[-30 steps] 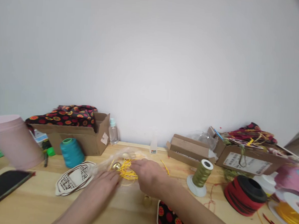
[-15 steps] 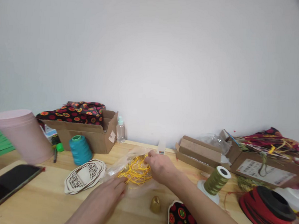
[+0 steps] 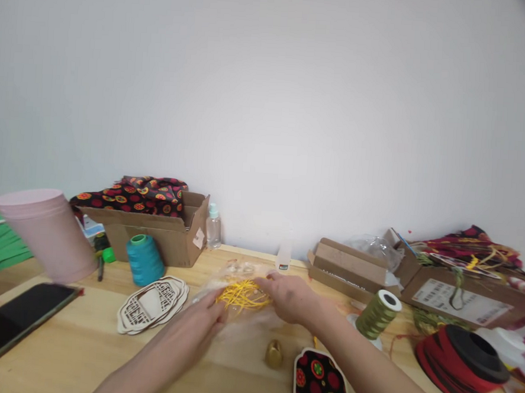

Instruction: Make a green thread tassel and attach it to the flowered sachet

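A tangled bundle of yellow cord point(image 3: 243, 295) lies over a clear plastic bag point(image 3: 222, 272) at the middle of the table. My left hand point(image 3: 206, 319) is closed on the bundle's left end, its fingertips partly hidden. At the opposite end, the fingers of my right hand point(image 3: 289, 296) are closed on the cord. In front of the bag sits a small gold bell point(image 3: 274, 354). Below my right forearm lies a flat wood-edged piece covered in dark patterned fabric point(image 3: 320, 381).
Left: cut-out wooden pieces point(image 3: 153, 305), a teal thread cone point(image 3: 145, 260), a phone point(image 3: 18, 324), a pink bin point(image 3: 44, 233) and a fabric-filled box point(image 3: 148, 237). Right: a green thread spool point(image 3: 377, 315), a red ribbon roll point(image 3: 439, 364) and an open carton point(image 3: 349, 270).
My left hand has shifted from the bag's front edge onto the cord's left end. The yellow bundle is now flatter and stretched sideways between my hands. The view has shifted slightly.
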Demonstrator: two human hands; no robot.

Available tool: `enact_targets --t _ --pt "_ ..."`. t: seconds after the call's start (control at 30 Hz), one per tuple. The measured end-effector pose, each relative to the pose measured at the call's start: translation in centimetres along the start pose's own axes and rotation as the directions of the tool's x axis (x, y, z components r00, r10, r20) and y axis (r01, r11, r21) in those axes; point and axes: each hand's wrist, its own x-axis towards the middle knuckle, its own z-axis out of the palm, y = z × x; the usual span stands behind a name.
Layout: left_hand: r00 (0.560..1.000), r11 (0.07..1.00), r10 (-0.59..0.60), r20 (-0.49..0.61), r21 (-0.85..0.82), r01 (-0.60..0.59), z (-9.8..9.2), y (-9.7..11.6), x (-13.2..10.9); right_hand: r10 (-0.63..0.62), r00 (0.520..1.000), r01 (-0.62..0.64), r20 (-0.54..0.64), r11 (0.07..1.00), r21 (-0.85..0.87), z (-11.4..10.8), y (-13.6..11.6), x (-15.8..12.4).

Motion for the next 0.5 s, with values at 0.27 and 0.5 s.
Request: enact_targets --t 0.27,0.5 --pt "0.995 0.995 -0.096 0.009 0.035 0.095 -1.4 2.6 1.2 0.174 0.984 -0.174 -0.035 0.985 -0.007 -1.8 0.5 -1.3" --pt "0.998 0.999 -0.044 -0.05 -0.029 0.042 -1.8 3.4 1.1 0.238 0.967 -0.238 -0.089 0.971 0.005 -2.1 0.6 -1.8"
